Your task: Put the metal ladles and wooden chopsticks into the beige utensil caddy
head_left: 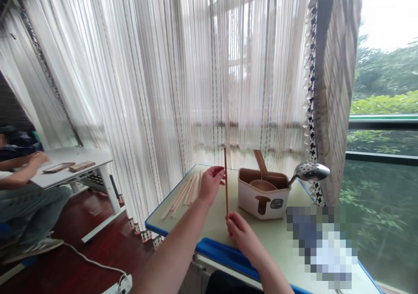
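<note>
A thin pair of brown chopsticks (226, 194) stands nearly upright in front of me; the two sticks look pressed together and are hard to tell apart. My right hand (240, 228) is closed round their lower end, just above the table's front part. Higher up, my left hand (212, 183) pinches them from the left side with thumb and fingers. Left of that hand, several pale chopsticks (184, 194) lie in a loose heap. A white and brown utensil holder (248, 198) stands right of the sticks, with brown chopsticks (260, 162) and a metal slotted ladle (311, 171) in it.
The blue-edged table (209, 228) stands by a sheer curtain (146, 68) and a window. A blurred patch (321, 246) covers something at the table's right. At a white table (104, 157) on the left sits another person, with a hand (35, 159) near wooden frames (60, 167).
</note>
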`<state>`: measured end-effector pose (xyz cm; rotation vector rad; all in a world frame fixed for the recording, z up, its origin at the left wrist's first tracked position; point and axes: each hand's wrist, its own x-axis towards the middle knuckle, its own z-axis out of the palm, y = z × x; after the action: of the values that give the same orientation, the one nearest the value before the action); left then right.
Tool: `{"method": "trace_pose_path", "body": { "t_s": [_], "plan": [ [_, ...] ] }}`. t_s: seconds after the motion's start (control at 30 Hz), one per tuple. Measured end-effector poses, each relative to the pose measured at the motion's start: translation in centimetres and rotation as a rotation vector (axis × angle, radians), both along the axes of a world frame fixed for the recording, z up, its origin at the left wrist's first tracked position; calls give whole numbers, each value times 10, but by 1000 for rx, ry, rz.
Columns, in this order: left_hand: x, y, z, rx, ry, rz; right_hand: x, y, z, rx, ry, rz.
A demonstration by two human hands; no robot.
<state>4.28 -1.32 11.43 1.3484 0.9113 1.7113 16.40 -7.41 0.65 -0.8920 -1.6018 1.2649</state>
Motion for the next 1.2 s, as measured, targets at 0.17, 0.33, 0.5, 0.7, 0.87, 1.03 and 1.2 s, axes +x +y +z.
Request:
{"method": "trace_pose_path", "body": {
  "t_s": [0.17,0.33,0.5,0.7,0.87,1.03,1.2],
  "plan": [
    [34,18,31,49,-35,-143,41,13,37,161,-135,-139],
    [57,41,74,80,-149,-212,79,24,107,312,-345,-253],
    [79,62,102,147,-227,-252,83,51,163,452,-545,-527],
    [97,78,97,295,-213,-224,74,77,196,388,-944,-710],
    [99,89,85,273,-294,-240,80,79,205,330,-1024,-666],
    [97,93,80,246,-160,-309,96,74,210,186,-1101,-715],
    [102,101,75,270,-129,-282,107,86,207,172,-1150,-768]
  ]
}}
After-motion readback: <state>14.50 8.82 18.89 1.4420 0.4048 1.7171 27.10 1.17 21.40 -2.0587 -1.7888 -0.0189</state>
